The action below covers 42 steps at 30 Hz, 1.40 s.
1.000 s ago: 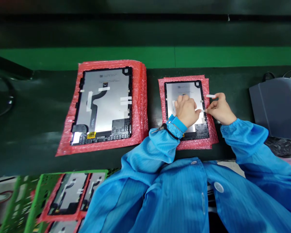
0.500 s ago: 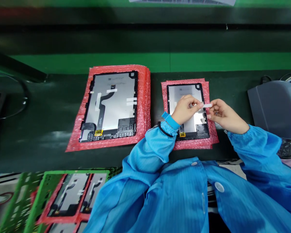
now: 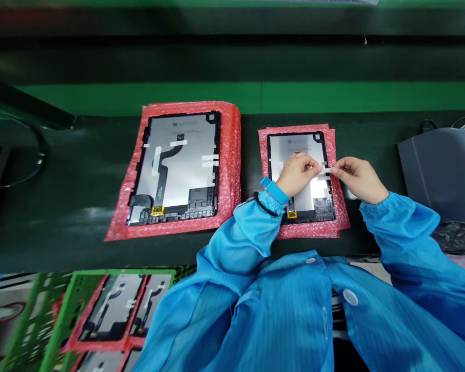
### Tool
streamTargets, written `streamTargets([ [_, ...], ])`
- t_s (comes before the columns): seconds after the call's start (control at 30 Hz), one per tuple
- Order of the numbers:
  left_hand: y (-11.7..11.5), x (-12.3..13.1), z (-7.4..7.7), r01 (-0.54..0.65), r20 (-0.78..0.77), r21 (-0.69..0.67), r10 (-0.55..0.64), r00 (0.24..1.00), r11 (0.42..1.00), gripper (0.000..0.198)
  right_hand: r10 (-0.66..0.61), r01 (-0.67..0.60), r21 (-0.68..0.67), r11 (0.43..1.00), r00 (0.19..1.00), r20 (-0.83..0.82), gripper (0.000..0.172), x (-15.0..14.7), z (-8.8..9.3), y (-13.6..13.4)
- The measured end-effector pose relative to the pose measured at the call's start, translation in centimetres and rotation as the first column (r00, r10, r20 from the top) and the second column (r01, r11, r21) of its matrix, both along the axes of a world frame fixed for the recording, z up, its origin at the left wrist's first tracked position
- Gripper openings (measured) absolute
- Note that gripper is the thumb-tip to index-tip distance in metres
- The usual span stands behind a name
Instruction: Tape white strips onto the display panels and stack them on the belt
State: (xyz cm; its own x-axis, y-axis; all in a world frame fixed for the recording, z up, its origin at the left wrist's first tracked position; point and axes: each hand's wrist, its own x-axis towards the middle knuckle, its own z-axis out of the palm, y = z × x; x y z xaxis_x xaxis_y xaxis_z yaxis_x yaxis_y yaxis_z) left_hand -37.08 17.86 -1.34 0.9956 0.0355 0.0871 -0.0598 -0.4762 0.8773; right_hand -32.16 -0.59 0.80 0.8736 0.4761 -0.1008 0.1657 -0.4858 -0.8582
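Observation:
A short strip of white tape point(image 3: 326, 170) stretches between my two hands over the right edge of a tablet screen panel point(image 3: 304, 201). My left hand point(image 3: 297, 173) pinches the tape's left end, its wrist above the panel and hiding part of it. My right hand point(image 3: 359, 178) grips the other end between thumb and forefinger, just beyond the panel's edge. Silver-backed with a black frame, the panel lies on pink bubble wrap point(image 3: 313, 231). More white tape pieces show below my fingers. Whether the strip touches the panel, I cannot tell.
To the left, a larger-looking panel point(image 3: 189, 178) with taped black flex cable lies on stacked pink bubble wrap point(image 3: 230, 165). A green crate point(image 3: 75, 289) below the bench holds several wrapped panels. A dark grey device point(image 3: 437, 173) stands at right; a black cable point(image 3: 36, 139) hangs at left.
My right hand has moved slightly left and now pinches the tape's right end with thumb and forefinger together. My left hand has stayed nearly in place.

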Motion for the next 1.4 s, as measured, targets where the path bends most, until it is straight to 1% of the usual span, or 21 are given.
streamTargets([
  [0.07, -0.2, 0.1, 0.0, -0.012, -0.025, 0.040, 0.013, 1.000, 0.999, 0.017, 0.010, -0.010, -0.023, 1.000, 1.000, 0.011, 0.028, 0.2, -0.4, 0.2],
  [0.13, -0.4, 0.2, 0.1, -0.041, -0.066, 0.122, 0.049, 0.997, 0.992, 0.017, 0.015, -0.013, -0.043, 0.999, 1.000, 0.026, 0.024, 0.5, -0.8, 0.4],
  [0.2, -0.8, 0.3, 0.2, -0.076, -0.102, 0.212, 0.099, 0.990, 0.974, 0.017, 0.007, -0.004, -0.079, 0.997, 0.999, 0.035, 0.019, 0.7, -1.2, 0.5],
  [0.27, -1.2, 0.3, 0.2, -0.098, -0.119, 0.272, 0.135, 0.984, 0.957, 0.017, -0.009, 0.013, -0.121, 0.993, 0.999, 0.035, 0.015, 0.9, -1.6, 0.6],
  [0.43, -1.7, 0.1, 0.3, -0.077, -0.141, 0.348, 0.134, 0.981, 0.934, 0.015, -0.016, 0.025, -0.215, 0.976, 0.999, 0.042, 0.009, 1.0, -1.9, 0.8],
  [0.57, -1.8, -0.1, 0.8, -0.047, -0.176, 0.400, 0.127, 0.976, 0.915, 0.015, -0.010, 0.032, -0.279, 0.960, 0.997, 0.078, 0.007, 0.9, -1.7, 0.9],
  [0.7, -1.9, -0.2, 1.1, -0.029, -0.194, 0.432, 0.124, 0.973, 0.902, 0.016, -0.004, 0.036, -0.315, 0.948, 0.995, 0.102, 0.007, 0.7, -1.4, 1.2],
  [0.9, -2.0, -0.1, 0.7, -0.028, -0.182, 0.446, 0.121, 0.976, 0.895, 0.015, -0.012, 0.045, -0.350, 0.936, 0.995, 0.097, 0.008, 0.8, -1.2, 1.5],
  [1.0, -2.1, 0.0, 0.6, -0.030, -0.177, 0.460, 0.124, 0.976, 0.887, 0.015, -0.051, 0.072, -0.361, 0.930, 0.996, 0.067, 0.009, 1.3, -1.3, 1.4],
  [1.07, -2.0, -0.1, 0.6, -0.052, -0.172, 0.466, 0.148, 0.974, 0.883, 0.014, -0.084, 0.091, -0.363, 0.927, 0.996, 0.035, 0.013, 1.6, -1.5, 1.0],
  [1.13, -1.7, -0.3, 0.7, -0.088, -0.159, 0.458, 0.178, 0.971, 0.885, 0.013, -0.108, 0.110, -0.328, 0.938, 0.994, 0.024, 0.016, 1.5, -1.7, 0.5],
  [1.2, -1.5, -0.5, 0.7, -0.118, -0.139, 0.438, 0.197, 0.970, 0.891, 0.014, -0.143, 0.149, -0.250, 0.957, 0.989, 0.041, 0.014, 1.0, -2.0, 0.2],
  [1.27, -1.4, -0.6, 0.6, -0.137, -0.124, 0.431, 0.209, 0.970, 0.892, 0.014, -0.194, 0.202, -0.187, 0.961, 0.979, 0.059, 0.012, 0.2, -2.2, 0.1],
  [1.3, -1.5, -0.6, 0.5, -0.144, -0.120, 0.438, 0.216, 0.969, 0.887, 0.015, -0.212, 0.223, -0.191, 0.956, 0.975, 0.072, 0.013, -0.2, -2.3, 0.1],
  [1.33, -1.6, -0.5, 0.4, -0.151, -0.117, 0.450, 0.226, 0.967, 0.880, 0.017, -0.220, 0.235, -0.225, 0.946, 0.971, 0.089, 0.014, -0.4, -2.4, 0.2],
  [1.4, -1.9, -0.2, 0.2, -0.160, -0.116, 0.477, 0.242, 0.963, 0.864, 0.021, -0.202, 0.230, -0.329, 0.916, 0.972, 0.116, 0.017, -0.5, -2.4, 0.4],
])
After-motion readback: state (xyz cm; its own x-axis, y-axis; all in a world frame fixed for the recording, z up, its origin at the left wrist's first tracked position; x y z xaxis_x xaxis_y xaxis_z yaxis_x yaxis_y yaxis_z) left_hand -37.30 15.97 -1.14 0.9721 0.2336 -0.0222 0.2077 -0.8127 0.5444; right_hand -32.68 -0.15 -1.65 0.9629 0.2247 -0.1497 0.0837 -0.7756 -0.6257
